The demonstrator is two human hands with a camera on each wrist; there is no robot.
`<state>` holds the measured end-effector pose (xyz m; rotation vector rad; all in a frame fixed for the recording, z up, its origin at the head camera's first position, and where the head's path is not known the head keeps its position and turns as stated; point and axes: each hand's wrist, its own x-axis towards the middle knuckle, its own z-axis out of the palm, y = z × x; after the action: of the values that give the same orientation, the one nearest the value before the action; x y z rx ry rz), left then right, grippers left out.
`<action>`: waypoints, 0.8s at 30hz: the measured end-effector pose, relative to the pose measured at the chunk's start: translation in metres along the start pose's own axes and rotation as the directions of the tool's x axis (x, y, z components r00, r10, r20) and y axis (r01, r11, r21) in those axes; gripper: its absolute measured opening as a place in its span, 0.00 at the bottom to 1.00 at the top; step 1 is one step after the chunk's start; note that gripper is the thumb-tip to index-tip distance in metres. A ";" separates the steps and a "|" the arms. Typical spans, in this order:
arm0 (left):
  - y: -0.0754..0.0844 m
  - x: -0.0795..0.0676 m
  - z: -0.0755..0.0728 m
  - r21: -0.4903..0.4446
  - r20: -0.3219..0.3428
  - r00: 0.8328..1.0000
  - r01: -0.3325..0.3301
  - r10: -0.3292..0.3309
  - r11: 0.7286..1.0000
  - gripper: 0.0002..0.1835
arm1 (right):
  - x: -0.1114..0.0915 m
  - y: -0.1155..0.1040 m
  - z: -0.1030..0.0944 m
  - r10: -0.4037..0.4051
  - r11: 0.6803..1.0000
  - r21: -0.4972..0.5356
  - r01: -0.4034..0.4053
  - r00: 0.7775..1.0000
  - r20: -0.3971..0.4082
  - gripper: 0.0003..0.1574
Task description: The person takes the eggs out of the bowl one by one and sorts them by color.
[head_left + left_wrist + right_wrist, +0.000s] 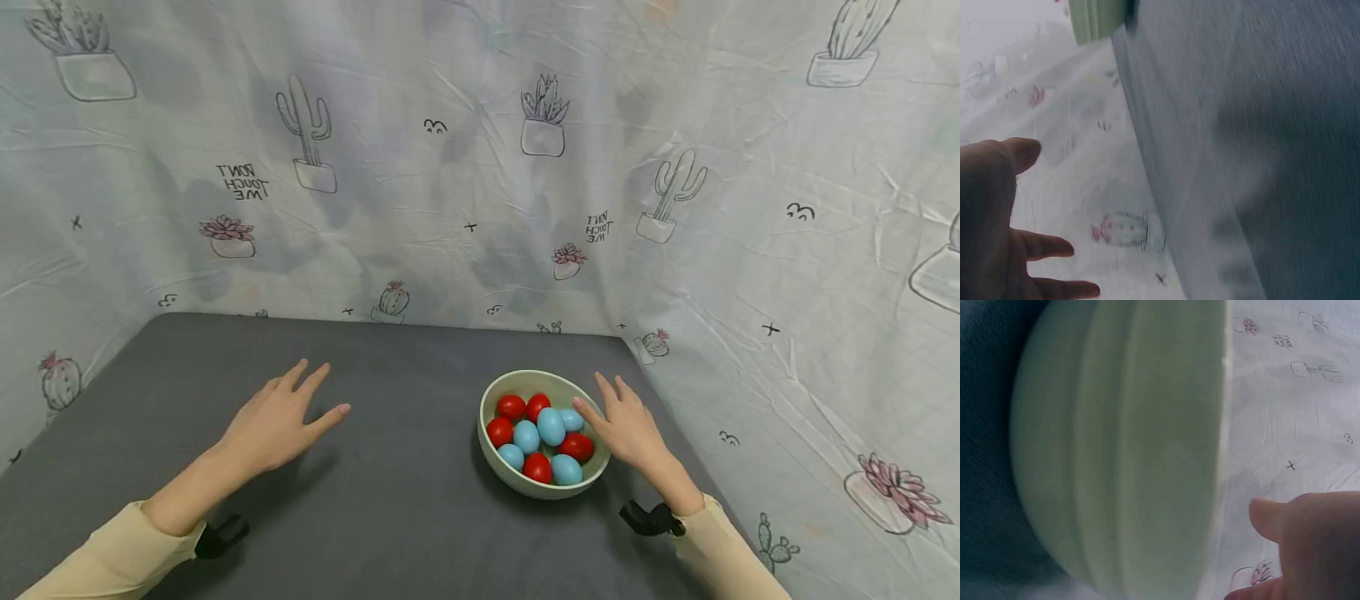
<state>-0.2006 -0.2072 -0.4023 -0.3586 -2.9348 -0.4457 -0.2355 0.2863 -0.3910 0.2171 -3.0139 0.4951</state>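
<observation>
A pale green bowl [491, 467] stands on the right part of the dark grey table, holding several red eggs [576, 447] and several light blue eggs [551, 427]. My right hand [628, 425] hovers at the bowl's right rim, fingers extended, with nothing in its grasp; the thumb overlaps the rim in the head view. In the right wrist view the bowl's ribbed side [1116, 450] fills much of the picture, thumb near the rim. Over the left half of the table hangs my left hand [273, 421], fingers spread and holding nothing.
The dark grey table [390, 500] reaches back to a white cloth [420, 192] printed with cacti, which also lines its left and right sides. Each wrist carries a black band [651, 518]. The cloth on the right comes close to my right arm.
</observation>
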 end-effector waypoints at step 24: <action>0.079 0.020 0.038 -0.431 -0.080 0.961 -0.274 0.266 0.860 0.32 | -0.008 0.015 0.022 0.081 0.912 0.406 -0.054 0.996 -0.049 0.25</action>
<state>-0.2037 -0.1176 -0.4128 -0.8036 -2.6774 -1.0607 -0.2314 0.2944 -0.4177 0.1161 -2.8287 1.1098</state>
